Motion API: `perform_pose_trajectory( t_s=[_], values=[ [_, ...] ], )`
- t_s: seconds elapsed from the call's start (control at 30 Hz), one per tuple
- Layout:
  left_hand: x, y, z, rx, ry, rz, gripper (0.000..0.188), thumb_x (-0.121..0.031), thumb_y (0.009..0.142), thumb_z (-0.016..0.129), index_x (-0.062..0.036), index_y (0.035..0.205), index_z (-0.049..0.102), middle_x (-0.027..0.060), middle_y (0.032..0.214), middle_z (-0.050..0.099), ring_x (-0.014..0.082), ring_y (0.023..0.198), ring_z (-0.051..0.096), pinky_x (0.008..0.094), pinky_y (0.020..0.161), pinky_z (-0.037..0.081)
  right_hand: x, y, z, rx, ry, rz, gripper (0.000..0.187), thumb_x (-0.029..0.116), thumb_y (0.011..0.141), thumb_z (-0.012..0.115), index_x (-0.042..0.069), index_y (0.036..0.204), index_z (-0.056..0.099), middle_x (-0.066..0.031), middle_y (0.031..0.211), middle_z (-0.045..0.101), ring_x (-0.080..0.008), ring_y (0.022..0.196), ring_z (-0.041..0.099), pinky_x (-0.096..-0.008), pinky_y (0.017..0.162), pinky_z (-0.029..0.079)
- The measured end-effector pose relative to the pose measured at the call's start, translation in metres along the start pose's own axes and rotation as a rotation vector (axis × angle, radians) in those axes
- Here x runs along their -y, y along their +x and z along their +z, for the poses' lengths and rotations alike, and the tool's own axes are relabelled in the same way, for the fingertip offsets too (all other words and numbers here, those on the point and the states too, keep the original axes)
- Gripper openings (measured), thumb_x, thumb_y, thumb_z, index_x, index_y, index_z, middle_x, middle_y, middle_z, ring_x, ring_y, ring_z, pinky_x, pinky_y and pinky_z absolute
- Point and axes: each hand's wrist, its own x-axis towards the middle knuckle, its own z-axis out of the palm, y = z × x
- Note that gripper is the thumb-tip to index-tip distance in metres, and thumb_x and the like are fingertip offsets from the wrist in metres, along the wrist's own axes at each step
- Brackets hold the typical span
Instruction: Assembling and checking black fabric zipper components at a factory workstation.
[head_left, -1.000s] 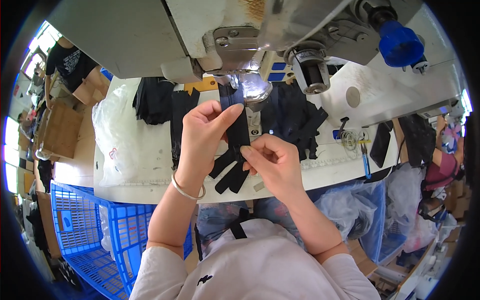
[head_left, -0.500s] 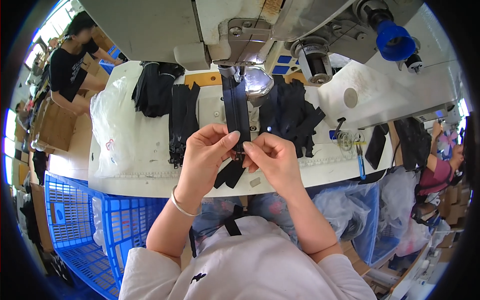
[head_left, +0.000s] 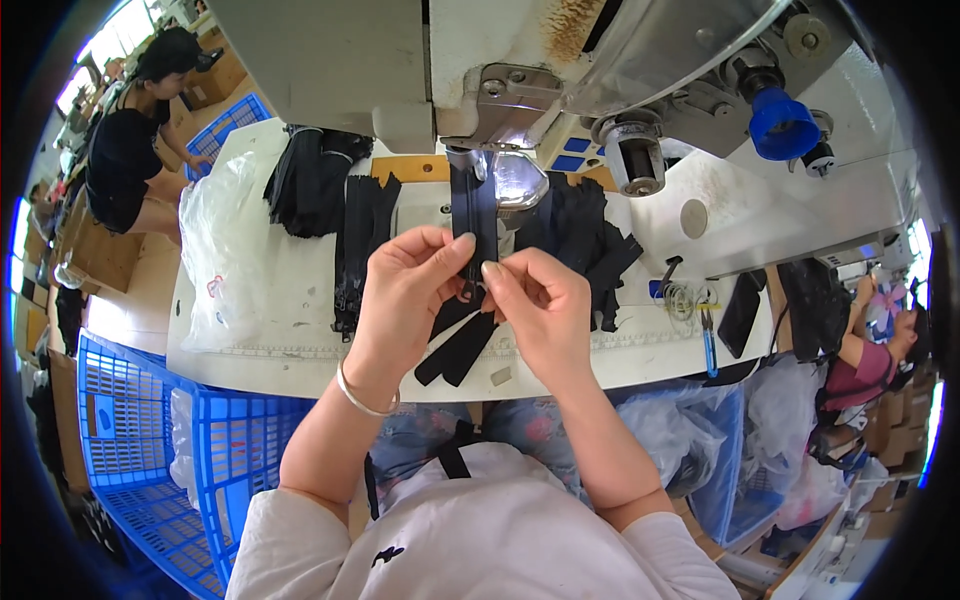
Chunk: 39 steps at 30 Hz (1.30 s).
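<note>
A black zipper point(head_left: 474, 205) runs from under the lit needle area of the sewing machine point(head_left: 515, 105) toward me. My left hand point(head_left: 402, 300) pinches its left edge between thumb and fingers. Opposite it, my right hand point(head_left: 545, 315) pinches the right edge near the metal slider point(head_left: 470, 291). Below the hands, two loose black tape ends point(head_left: 460, 352) spread apart on the table. More black zippers lie close by: a row point(head_left: 362, 240) left of the zipper, a tied bundle point(head_left: 312, 180) farther back, and a loose pile point(head_left: 590, 240) on the right.
On the white table point(head_left: 270, 365) are a clear plastic bag point(head_left: 220, 260), blue-handled snips point(head_left: 709, 345) and a black phone point(head_left: 741, 315). Blue baskets point(head_left: 200, 450) stand below both sides. The machine head overhangs the far side. A person point(head_left: 130, 150) is at the far left, another point(head_left: 870, 365) at the right.
My view has shifted slightly. Both hands still pinch the zipper, and its loose tape ends show farther out below them. The person at the left has leaned toward a blue basket.
</note>
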Motion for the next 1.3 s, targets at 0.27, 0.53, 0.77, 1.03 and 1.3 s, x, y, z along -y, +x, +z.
perform_pose_trajectory(
  t_s=[0.27, 0.53, 0.77, 1.03, 1.3],
  values=[
    [-0.017, 0.032, 0.008, -0.092, 0.202, 0.118, 0.014, -0.014, 0.083, 0.07, -0.0019, 0.082, 0.063, -0.0026, 0.066, 0.055, 0.0033, 0.054, 0.045, 0.0192, 0.05, 0.031, 0.013, 0.034, 0.006, -0.064, -0.139, -0.056, 0.018, 0.014, 0.089, 0.063, -0.002, 0.08, 0.063, -0.0037, 0.057, 0.06, -0.0048, 0.05, 0.053, -0.022, 0.048, 0.04],
    [-0.024, 0.058, 0.012, -0.105, 0.211, 0.179, 0.007, -0.005, 0.087, 0.062, -0.0041, 0.082, 0.057, 0.0005, 0.069, 0.056, 0.007, 0.055, 0.049, 0.0203, 0.05, 0.038, -0.015, -0.022, -0.009, 0.044, -0.155, 0.122, 0.017, 0.015, 0.087, 0.065, -0.002, 0.084, 0.067, -0.0044, 0.059, 0.062, -0.0055, 0.051, 0.057, -0.0206, 0.048, 0.042],
    [-0.02, 0.067, 0.014, -0.158, 0.183, 0.226, 0.014, -0.01, 0.087, 0.065, -0.0031, 0.075, 0.061, 0.0007, 0.064, 0.057, 0.0078, 0.053, 0.051, 0.022, 0.051, 0.038, -0.04, -0.083, -0.041, 0.097, -0.142, 0.365, 0.014, 0.012, 0.087, 0.064, -0.002, 0.085, 0.067, -0.0049, 0.064, 0.064, -0.007, 0.056, 0.058, -0.0218, 0.052, 0.044],
    [-0.037, 0.047, 0.005, -0.168, 0.248, 0.354, 0.009, -0.008, 0.086, 0.066, -0.0011, 0.084, 0.061, 0.0014, 0.073, 0.059, 0.0066, 0.057, 0.052, 0.0204, 0.052, 0.041, -0.042, -0.036, -0.086, -0.161, -0.76, -0.092, 0.015, 0.002, 0.081, 0.064, 0.004, 0.096, 0.066, -0.0093, 0.082, 0.061, -0.0204, 0.073, 0.059, -0.0295, 0.063, 0.046],
    [-0.026, -0.003, -0.084, -0.389, 0.512, 0.227, 0.018, -0.015, 0.084, 0.069, 0.0014, 0.08, 0.064, -0.0004, 0.077, 0.056, 0.0049, 0.067, 0.05, 0.0191, 0.062, 0.039, -0.054, -0.009, -0.109, -0.029, -1.172, -0.384, 0.026, -0.003, 0.072, 0.065, 0.006, 0.096, 0.064, -0.0068, 0.099, 0.06, -0.0277, 0.086, 0.06, -0.0366, 0.074, 0.048]
  ],
)
